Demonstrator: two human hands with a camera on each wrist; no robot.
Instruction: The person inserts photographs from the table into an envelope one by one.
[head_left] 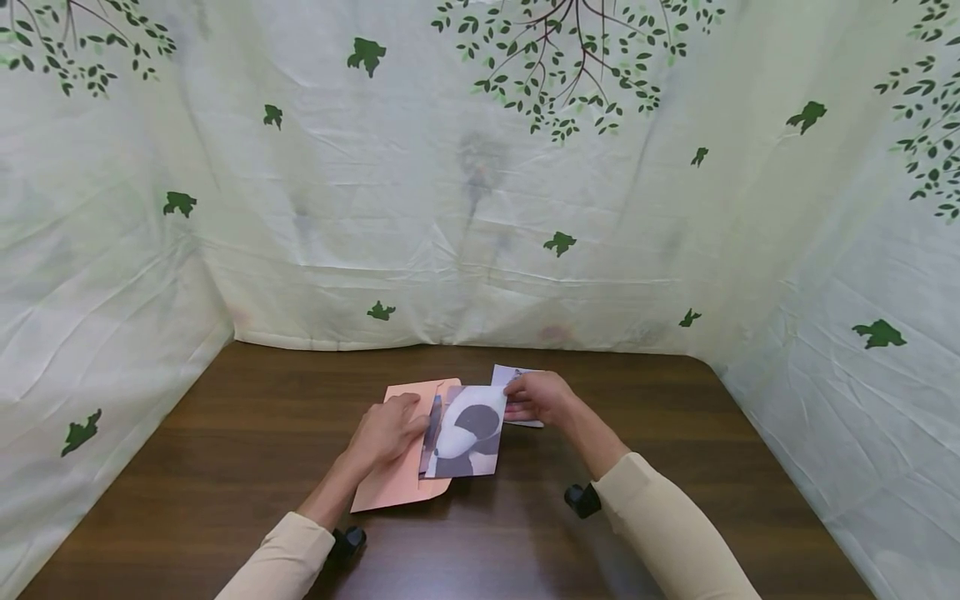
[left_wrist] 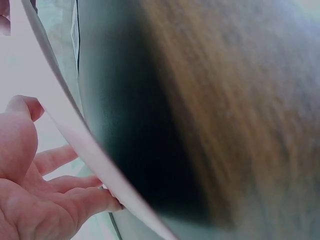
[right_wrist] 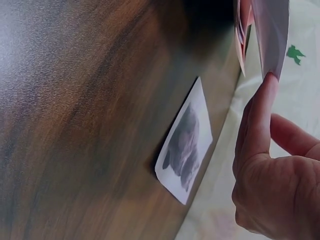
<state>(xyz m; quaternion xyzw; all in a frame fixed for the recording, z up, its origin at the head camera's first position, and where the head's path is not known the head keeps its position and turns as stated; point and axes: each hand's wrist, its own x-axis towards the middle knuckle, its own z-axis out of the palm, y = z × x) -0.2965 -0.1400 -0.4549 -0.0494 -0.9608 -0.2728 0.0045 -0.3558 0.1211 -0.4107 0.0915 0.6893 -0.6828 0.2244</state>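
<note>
My left hand (head_left: 388,429) grips a peach-pink paper envelope (head_left: 393,485), held tilted over the table. In the left wrist view, the thumb of the left hand (left_wrist: 55,190) lies on one side of the paper and the fingers are on the other. My right hand (head_left: 542,397) pinches the edge of a photo print (head_left: 474,425) with a grey and white picture, which overlaps the envelope's right side. Part of another print (head_left: 432,429) shows between them. Beneath the right hand, a separate photo card (right_wrist: 186,145) with a grey figure lies on the table.
A dark brown wooden table (head_left: 225,467) spans the area under both arms. White cloth (head_left: 420,208) printed with green leaves and branches hangs behind it and along both sides. Each wrist carries a small black camera (head_left: 582,500).
</note>
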